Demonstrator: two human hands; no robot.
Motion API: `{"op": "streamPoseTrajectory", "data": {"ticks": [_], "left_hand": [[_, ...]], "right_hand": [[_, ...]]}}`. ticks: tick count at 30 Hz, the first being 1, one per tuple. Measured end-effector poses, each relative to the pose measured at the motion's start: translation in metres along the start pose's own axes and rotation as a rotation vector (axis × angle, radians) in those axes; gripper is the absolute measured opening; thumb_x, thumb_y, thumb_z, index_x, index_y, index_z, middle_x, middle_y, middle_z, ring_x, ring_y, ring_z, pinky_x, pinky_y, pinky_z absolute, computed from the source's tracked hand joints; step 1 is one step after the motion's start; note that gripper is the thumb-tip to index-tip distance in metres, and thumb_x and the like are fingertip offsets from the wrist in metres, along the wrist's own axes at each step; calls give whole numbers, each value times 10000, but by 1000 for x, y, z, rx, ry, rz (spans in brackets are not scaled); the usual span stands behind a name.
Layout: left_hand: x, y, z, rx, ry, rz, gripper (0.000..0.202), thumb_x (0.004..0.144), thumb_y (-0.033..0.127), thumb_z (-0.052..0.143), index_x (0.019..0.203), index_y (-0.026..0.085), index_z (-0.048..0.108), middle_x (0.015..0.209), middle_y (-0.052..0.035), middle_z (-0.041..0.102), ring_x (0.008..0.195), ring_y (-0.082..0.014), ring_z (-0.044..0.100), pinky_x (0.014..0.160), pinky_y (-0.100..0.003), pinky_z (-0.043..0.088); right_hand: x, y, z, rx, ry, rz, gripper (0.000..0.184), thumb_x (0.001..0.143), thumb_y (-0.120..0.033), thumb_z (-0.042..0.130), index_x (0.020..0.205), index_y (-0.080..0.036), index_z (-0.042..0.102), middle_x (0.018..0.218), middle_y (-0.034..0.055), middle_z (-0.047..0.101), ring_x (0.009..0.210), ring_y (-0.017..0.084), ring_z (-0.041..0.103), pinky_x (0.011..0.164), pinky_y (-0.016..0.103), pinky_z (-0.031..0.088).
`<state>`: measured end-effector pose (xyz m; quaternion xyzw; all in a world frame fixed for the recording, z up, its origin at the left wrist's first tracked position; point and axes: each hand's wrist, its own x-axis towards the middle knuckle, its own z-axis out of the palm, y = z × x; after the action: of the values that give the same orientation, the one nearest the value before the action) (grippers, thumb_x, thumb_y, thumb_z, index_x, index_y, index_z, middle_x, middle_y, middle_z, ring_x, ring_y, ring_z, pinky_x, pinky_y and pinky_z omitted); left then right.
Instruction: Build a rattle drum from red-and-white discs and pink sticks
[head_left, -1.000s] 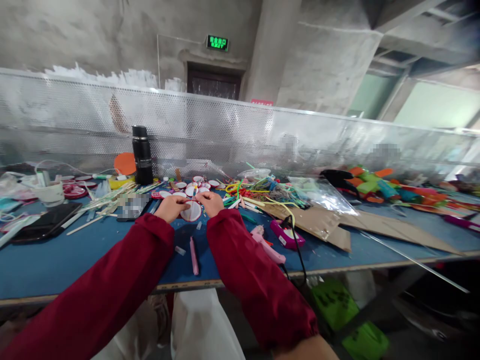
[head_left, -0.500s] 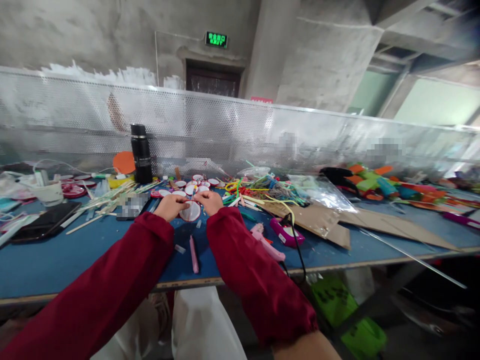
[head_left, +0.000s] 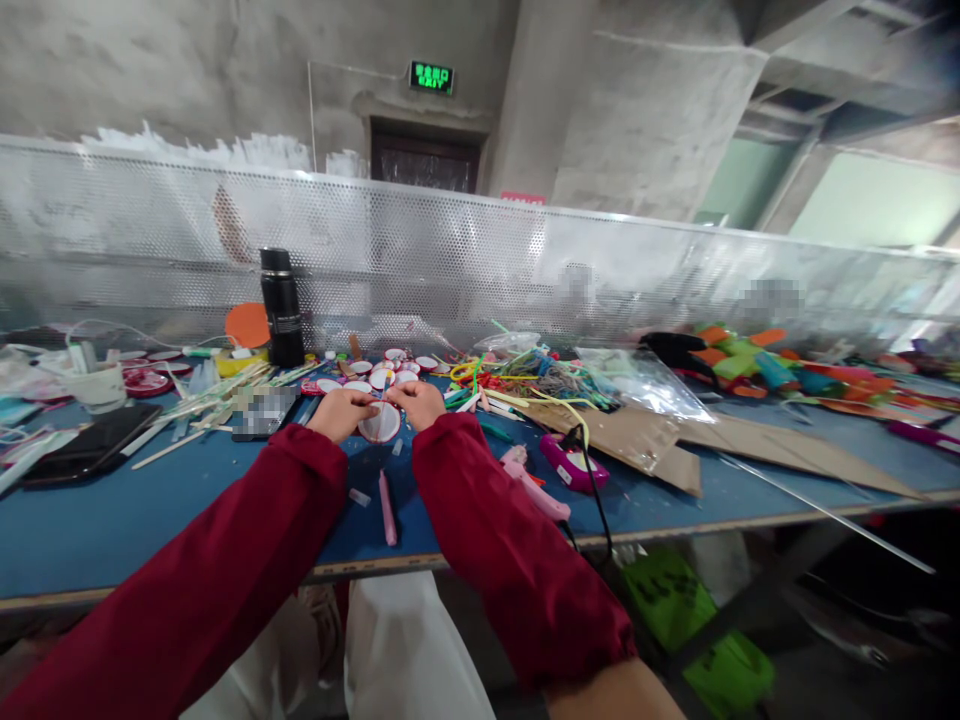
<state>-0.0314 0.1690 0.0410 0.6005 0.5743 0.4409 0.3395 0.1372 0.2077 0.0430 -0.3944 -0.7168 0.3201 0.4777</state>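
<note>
My left hand is closed in a pinch at the left edge of a round white disc with a red rim. Across from it, my right hand pinches just above the disc's right side. Whatever is between the fingertips is too small to make out. More red-rimmed white discs lie right behind my hands. Nearer to me, a pink pen-like stick rests on the blue table, with a small clear piece beside it.
A pink glue gun and a purple device with a black cord lie to the right. Behind them are tangled colourful cords and cardboard. At left are a black bottle, thin wooden sticks and a phone.
</note>
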Motion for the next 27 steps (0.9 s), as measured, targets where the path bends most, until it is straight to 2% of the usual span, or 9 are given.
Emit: {"op": "streamPoseTrajectory", "data": {"ticks": [6, 27], "left_hand": [[0, 0, 1, -2, 10, -3, 161, 675, 291, 666, 774, 168, 699, 665, -19, 636, 561, -157, 572, 503, -256, 468], [11, -13, -1, 13, 36, 67, 140, 639, 294, 672, 695, 165, 684, 600, -22, 624, 539, -177, 567, 524, -293, 456]], "right_hand": [[-2, -4, -1, -22, -10, 7, 174, 803, -302, 654, 764, -170, 760, 728, 8, 730, 702, 134, 642, 682, 233, 473], [-1, 0, 4, 14, -34, 9, 142, 795, -305, 670, 762, -200, 760, 746, 8, 725, 721, 150, 639, 696, 254, 489]]}}
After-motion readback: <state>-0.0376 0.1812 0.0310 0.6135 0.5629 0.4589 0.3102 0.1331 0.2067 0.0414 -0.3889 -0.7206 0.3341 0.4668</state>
